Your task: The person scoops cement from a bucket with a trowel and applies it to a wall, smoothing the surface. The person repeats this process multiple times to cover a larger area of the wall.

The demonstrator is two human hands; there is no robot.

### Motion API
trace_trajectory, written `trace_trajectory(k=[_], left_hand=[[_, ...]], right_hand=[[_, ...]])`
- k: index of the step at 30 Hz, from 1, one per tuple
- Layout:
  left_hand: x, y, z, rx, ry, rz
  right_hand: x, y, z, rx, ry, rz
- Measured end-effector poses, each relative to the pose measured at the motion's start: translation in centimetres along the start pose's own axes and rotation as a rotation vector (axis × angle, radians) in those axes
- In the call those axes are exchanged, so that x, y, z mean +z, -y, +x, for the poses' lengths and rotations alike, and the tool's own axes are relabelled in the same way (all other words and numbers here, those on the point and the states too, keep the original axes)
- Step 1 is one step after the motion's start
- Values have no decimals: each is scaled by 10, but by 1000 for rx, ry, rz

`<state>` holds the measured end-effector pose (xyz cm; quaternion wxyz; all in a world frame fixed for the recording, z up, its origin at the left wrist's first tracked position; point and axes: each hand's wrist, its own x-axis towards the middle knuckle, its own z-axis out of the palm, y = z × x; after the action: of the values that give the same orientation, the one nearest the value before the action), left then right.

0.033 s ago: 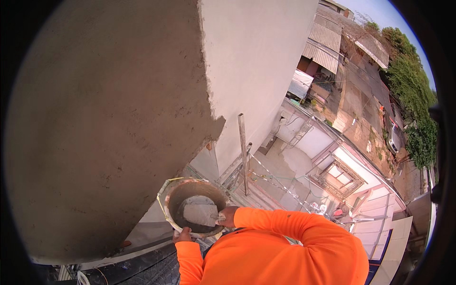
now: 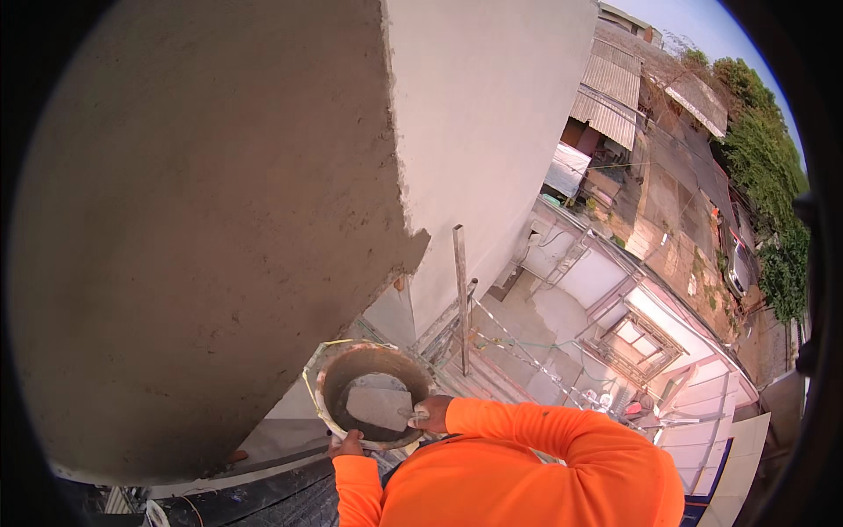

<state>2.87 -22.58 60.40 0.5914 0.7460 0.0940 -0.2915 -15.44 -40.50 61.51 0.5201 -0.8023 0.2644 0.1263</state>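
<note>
A round bucket with mortar-smeared walls and a pale yellow cord around its rim is in front of my body. My left hand grips its near rim, fingers curled over the edge. Inside the bucket lies the pale, flat blade of a trowel, above grey mortar. My right hand is closed around the trowel's handle at the bucket's right side. Most of the handle is hidden by the fingers. Beside the bucket, to the left, rises a wall with a broad coat of damp grey-brown plaster.
The plaster ends in a ragged edge against a paler wall. An upright metal post stands just right of the bucket, near striped tape. Far below lie a courtyard floor and a framed window. Dark netting or sheeting spreads at lower left.
The whole view has shifted a little, so everything sits slightly lower and farther right. Both hands keep their holds on bucket and trowel.
</note>
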Motion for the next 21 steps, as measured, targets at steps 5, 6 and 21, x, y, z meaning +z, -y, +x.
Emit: trace_trajectory(k=[5,6,21], left_hand=[[6,1,14,-128,25,-118],[8,2,16,-138,13,-106],[37,17,26,-207,-171,-109]], right_hand=[[1,-11,3,64,88,64],[-3,-12,4,158,145,256],[-325,183,-92,-979,-1031,606]])
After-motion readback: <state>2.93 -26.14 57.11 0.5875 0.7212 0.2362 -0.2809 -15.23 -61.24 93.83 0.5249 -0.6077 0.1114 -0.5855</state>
